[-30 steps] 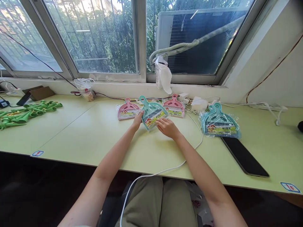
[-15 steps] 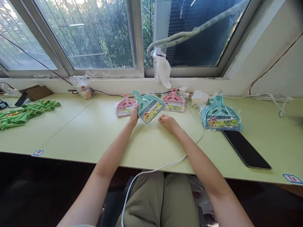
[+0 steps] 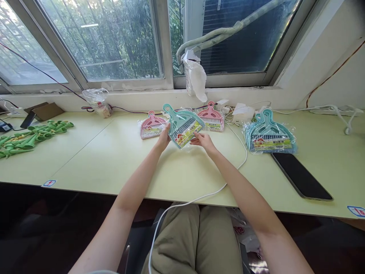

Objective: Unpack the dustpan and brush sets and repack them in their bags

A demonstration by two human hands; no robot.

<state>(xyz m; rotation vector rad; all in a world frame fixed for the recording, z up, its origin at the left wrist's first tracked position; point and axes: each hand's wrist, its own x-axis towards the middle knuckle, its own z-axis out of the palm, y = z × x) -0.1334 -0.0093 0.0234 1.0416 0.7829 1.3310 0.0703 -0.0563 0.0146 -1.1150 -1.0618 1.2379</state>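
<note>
A teal mini dustpan and brush set (image 3: pixel 185 126) in clear wrap, with a yellow-green label, is held tilted above the table. My left hand (image 3: pixel 164 139) grips its left edge. At its lower right corner my right hand (image 3: pixel 203 142) is closed, thumb over the label and fingers beneath. Behind it lie two pink dustpan sets, one pink set (image 3: pixel 152 125) to the left and another pink set (image 3: pixel 211 117) to the right. Farther right, several wrapped teal sets (image 3: pixel 269 133) form a pile.
A black phone (image 3: pixel 301 176) lies by the teal pile. The white cable (image 3: pixel 211 195) crosses the table and hangs over its front edge. Green cone-shaped pieces (image 3: pixel 31 137) are heaped at the left. A plastic bag (image 3: pixel 99 104) and a brown box (image 3: pixel 47 112) stand near the window.
My right hand has come up to the held teal set and taken its lower right corner. The left hand keeps its grip. The view has shifted slightly.
</note>
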